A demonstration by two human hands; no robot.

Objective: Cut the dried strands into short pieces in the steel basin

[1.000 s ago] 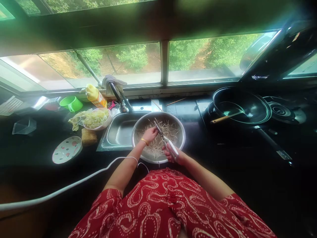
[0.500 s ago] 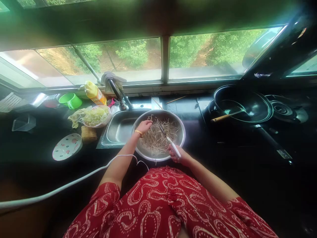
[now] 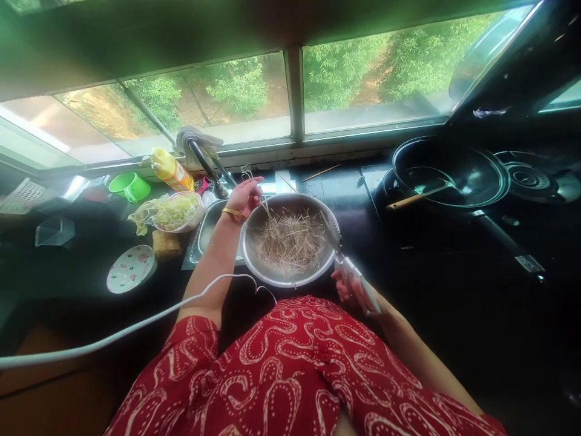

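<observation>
A steel bowl (image 3: 254, 266) full of thin pale brown stalks (image 3: 290, 239) sits at the front right corner of the sink (image 3: 205, 230). My left hand (image 3: 245, 195) is raised over the bowl's far left rim, near the tap, pinching a few stalks that hang down from it. My right hand (image 3: 351, 287) is at the bowl's near right edge and grips a white-handled pair of scissors (image 3: 349, 266), blades pointing toward the bowl.
Left of the sink stand a bowl of shredded pale greens (image 3: 177, 212), a flowered plate (image 3: 131, 268), a green cup (image 3: 131, 186) and a yellow bottle (image 3: 170, 171). A black wok (image 3: 449, 172) with a wooden-handled spatula sits on the stove at right. A white cable (image 3: 136, 330) crosses my left arm.
My left hand lifted out of the bowl toward the tap with a few stalks. My right hand drew the scissors back and right, out of the bowl.
</observation>
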